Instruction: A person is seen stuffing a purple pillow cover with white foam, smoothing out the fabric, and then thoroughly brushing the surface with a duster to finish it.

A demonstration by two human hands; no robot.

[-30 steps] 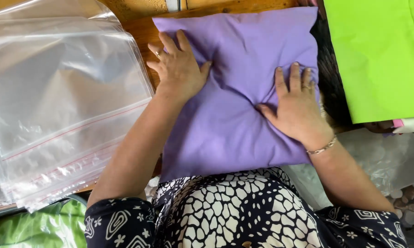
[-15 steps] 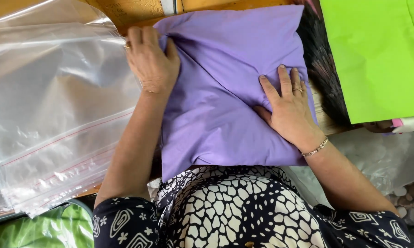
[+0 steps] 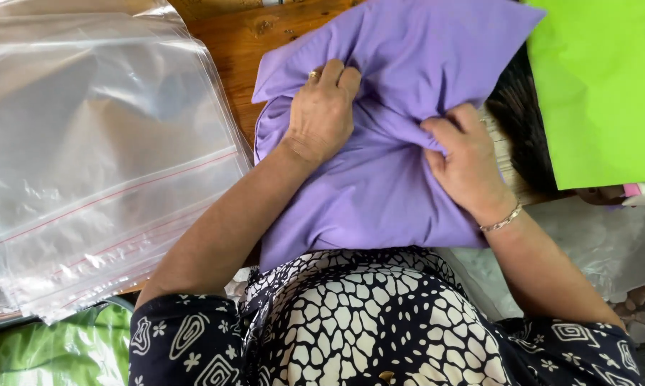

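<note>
Both the left hand (image 3: 322,114) and right hand (image 3: 465,164) are squeezing their fingers on the purple cloth (image 3: 380,193) near the counter's (image 3: 229,43) far edge, gripping evenly to keep it neat.

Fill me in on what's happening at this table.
A person is working a purple cloth on a wooden table with both bare hands. The left hand presses and bunches the cloth near its middle; the right hand pinches a fold beside it, so the fabric is gathered between them. A stack of clear zip bags lies to the left, and a bright green sheet to the right.
</note>
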